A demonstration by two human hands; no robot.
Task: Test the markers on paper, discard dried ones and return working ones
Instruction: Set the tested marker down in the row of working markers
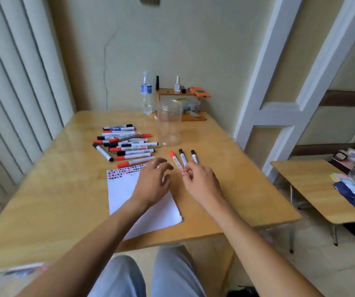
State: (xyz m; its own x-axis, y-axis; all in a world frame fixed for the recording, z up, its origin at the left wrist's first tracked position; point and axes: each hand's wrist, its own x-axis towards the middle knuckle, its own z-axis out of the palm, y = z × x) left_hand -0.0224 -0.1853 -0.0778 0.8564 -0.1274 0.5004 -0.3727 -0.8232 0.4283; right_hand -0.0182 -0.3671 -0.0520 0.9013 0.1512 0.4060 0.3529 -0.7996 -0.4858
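A pile of several capped markers [127, 144], red, black and blue, lies on the wooden table [65, 189] behind a white sheet of paper [125, 189] with red and black test marks along its top edge. Three markers lie apart to the right: a red-capped one [175, 159] and two black-capped ones [183, 157] [194, 156]. My left hand [154, 183] hovers over the paper with fingers spread and holds nothing. My right hand [200, 183] has its fingertips at the near ends of the three separate markers; whether it grips one I cannot tell.
A clear empty plastic jar [169, 123] stands behind the three markers. A water bottle [146, 93] and a small wooden shelf [178, 93] with little bottles stand at the wall. A second low table [313, 189] with clutter is on the right.
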